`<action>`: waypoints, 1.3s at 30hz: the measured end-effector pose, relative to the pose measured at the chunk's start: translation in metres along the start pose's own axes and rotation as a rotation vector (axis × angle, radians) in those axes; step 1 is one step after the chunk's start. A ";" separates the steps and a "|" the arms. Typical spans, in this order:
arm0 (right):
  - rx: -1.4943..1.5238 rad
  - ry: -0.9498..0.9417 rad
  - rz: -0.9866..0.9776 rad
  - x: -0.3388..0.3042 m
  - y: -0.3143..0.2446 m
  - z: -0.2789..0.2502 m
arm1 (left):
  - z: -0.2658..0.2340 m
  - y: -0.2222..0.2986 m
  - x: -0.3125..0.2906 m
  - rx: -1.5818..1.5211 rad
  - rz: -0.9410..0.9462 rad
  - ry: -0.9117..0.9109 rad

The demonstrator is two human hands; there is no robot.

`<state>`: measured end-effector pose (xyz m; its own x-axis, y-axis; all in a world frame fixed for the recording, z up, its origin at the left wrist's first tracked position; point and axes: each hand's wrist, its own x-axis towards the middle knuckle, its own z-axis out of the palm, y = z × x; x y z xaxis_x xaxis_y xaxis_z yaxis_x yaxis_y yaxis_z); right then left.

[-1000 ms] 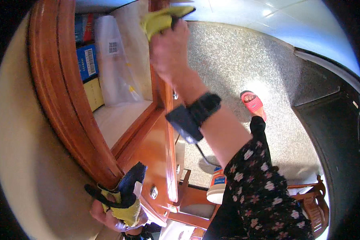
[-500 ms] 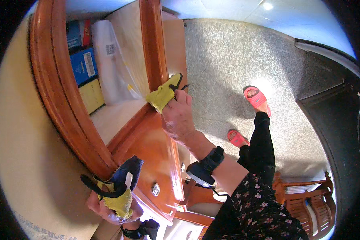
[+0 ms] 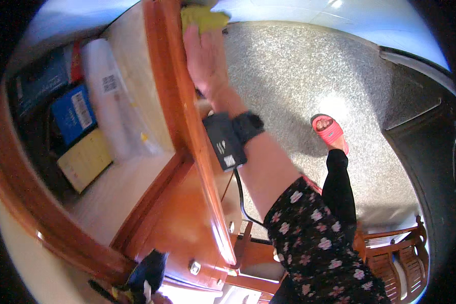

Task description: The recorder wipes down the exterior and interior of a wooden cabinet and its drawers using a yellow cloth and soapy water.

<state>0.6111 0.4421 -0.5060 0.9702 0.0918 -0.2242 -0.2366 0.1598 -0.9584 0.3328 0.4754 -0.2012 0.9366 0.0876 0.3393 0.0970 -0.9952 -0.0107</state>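
Note:
My right hand (image 3: 207, 63) presses a yellow-green cloth (image 3: 203, 19) against the upright wooden edge (image 3: 163, 76) of an open cabinet. Its fingers are bent over the cloth at the top of the view. At the lower left, my left hand (image 3: 160, 299) shows only in part at the picture's edge. It holds a dark blue and yellow cloth (image 3: 149, 271) beside the cabinet's curved wooden rim (image 3: 50, 233). On the shelf are a blue box (image 3: 73, 114), a yellow box (image 3: 86, 159) and a long roll in clear plastic (image 3: 109, 96).
Below the shelf is a glossy wooden cabinet front (image 3: 172, 213) with a metal knob (image 3: 195, 267). A foot in a red slipper (image 3: 329, 129) stands on the speckled floor (image 3: 273, 66). At right are a dark panel (image 3: 425, 157) and a slatted wooden chair (image 3: 397, 258).
My right hand has slid the yellow-green cloth up along the wooden edge, away from me. My left hand and its cloth have dropped lower, partly out of view. The shelf now appears larger.

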 end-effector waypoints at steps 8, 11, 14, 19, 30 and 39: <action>0.102 -0.035 0.591 -0.160 0.154 -0.048 | 0.023 0.009 0.003 0.041 0.007 -0.025; 0.280 -0.180 0.426 -0.117 0.091 -0.026 | 0.016 -0.002 0.004 0.095 0.022 -0.048; -0.241 -0.009 -0.381 -0.024 0.062 -0.004 | 0.020 -0.003 0.004 0.089 0.012 -0.056; -0.159 0.156 -0.289 0.049 0.109 0.004 | 0.028 -0.006 0.003 0.081 0.007 -0.067; 0.193 0.060 0.660 -0.186 0.166 -0.028 | 0.020 -0.010 0.003 0.116 0.051 -0.085; -0.858 -0.485 0.140 -0.370 0.093 -0.040 | 0.014 -0.002 0.002 0.063 0.057 -0.056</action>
<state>0.2326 0.3841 -0.5188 0.7645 0.4781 -0.4323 -0.0441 -0.6303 -0.7751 0.3391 0.4778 -0.2140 0.9583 0.0352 0.2836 0.0627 -0.9941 -0.0886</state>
